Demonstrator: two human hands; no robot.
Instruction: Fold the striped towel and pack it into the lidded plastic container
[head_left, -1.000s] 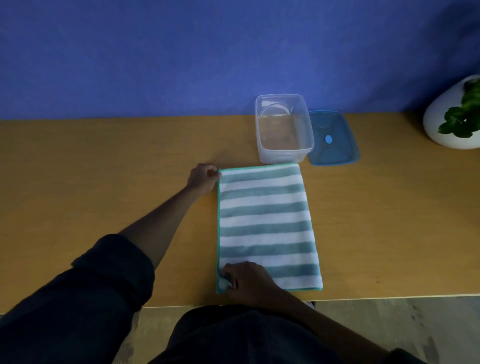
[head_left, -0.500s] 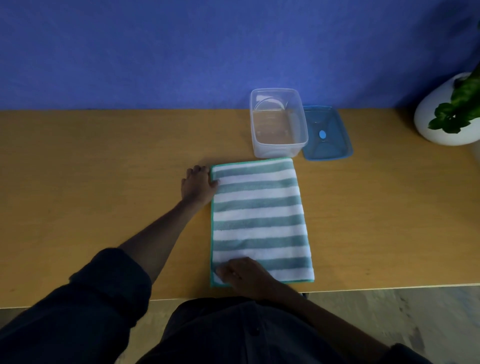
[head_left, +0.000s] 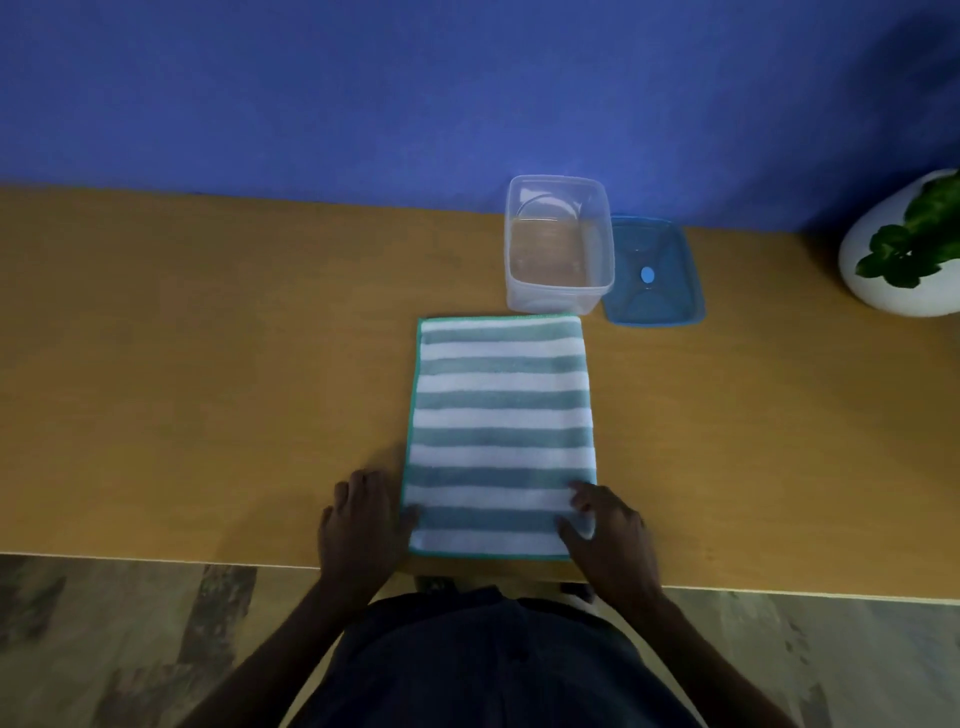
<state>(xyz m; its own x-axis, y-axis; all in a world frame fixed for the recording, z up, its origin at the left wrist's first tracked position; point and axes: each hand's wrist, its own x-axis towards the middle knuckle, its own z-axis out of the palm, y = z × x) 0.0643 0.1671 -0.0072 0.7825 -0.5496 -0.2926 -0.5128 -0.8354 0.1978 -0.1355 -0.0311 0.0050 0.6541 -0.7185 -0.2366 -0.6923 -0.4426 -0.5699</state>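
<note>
The striped towel (head_left: 501, 415), teal and white with a green hem, lies flat on the wooden table (head_left: 208, 364) as a folded rectangle. Its long side runs away from me. My left hand (head_left: 358, 525) rests palm down beside the near left corner, fingers apart, thumb touching the towel's edge. My right hand (head_left: 608, 535) lies over the near right corner with its fingertips spread on the cloth. The clear plastic container (head_left: 550, 304) stands empty just beyond the towel's far edge. Its blue lid (head_left: 652, 275) lies flat to the right of it.
A white pot with a green plant (head_left: 898, 270) stands at the far right of the table. A blue wall runs along the back. The table's front edge is just below my hands, with patterned floor under it.
My left hand has come back from the towel's far left corner to the near left corner. My right hand has slid from the near left part to the near right corner.
</note>
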